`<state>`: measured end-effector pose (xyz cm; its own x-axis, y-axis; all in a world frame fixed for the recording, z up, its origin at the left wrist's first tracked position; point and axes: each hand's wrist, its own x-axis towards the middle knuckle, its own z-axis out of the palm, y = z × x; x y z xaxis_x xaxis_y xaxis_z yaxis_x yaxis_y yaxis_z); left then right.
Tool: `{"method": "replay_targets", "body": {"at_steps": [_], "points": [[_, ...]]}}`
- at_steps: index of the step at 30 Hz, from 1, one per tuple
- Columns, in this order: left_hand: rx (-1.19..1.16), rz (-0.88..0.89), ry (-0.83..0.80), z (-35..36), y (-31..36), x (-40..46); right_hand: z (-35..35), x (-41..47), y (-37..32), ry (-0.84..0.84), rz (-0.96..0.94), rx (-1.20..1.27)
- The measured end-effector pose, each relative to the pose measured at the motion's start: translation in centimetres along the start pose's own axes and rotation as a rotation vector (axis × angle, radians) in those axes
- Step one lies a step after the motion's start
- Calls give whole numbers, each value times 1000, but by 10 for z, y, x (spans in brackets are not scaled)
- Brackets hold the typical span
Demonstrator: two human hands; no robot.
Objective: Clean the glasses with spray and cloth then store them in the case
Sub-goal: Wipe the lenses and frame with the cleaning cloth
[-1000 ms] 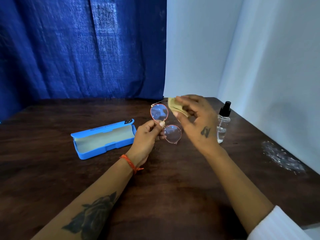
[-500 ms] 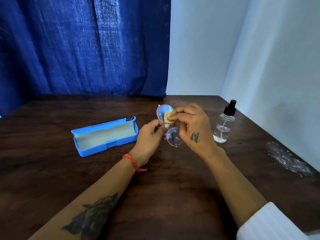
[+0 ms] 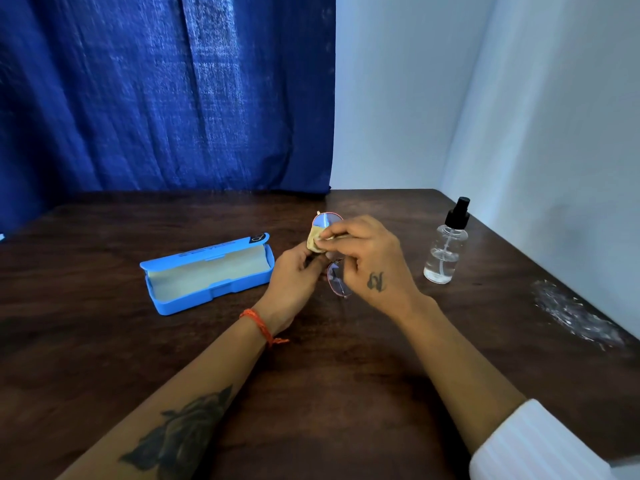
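Round pink-rimmed glasses (image 3: 335,277) are held upright above the middle of the dark wooden table (image 3: 346,375). My left hand (image 3: 292,275) pinches them at the bridge. My right hand (image 3: 367,261) pinches a small yellow cloth (image 3: 314,241) against the upper lens (image 3: 325,220), covering its lower part. The lower lens shows partly between my hands. A clear spray bottle (image 3: 445,249) with a black pump top stands to the right. The open blue case (image 3: 207,271) with a pale lining lies to the left.
A blue curtain (image 3: 166,91) hangs behind the table, and white walls close the back right corner. A crumpled piece of clear plastic wrap (image 3: 575,315) lies near the table's right edge.
My right hand brought the cloth from beside the glasses onto the upper lens and now rubs lower and further left on it. My left hand kept its hold.
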<state>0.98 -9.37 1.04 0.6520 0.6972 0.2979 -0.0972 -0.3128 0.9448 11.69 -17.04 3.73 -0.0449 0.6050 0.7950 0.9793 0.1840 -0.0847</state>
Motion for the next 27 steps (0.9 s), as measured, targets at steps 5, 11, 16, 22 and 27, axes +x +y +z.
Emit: {"method": "replay_targets", "body": {"at_steps": [5,11,16,22,27], "points": [[39,-14,-9,1,1,0,-7,0,2,117,116,-7],[101,-11,-31,2,3,-1,-3,3,-3,128,134,-97],[90,-10,13,0,5,-2,2,1,-1,24,30,-50],[102,-5,-21,1,5,-1,-7,0,2,86,90,33],[76,0,-23,-1,5,-1,0,-1,0,58,10,-75]]}}
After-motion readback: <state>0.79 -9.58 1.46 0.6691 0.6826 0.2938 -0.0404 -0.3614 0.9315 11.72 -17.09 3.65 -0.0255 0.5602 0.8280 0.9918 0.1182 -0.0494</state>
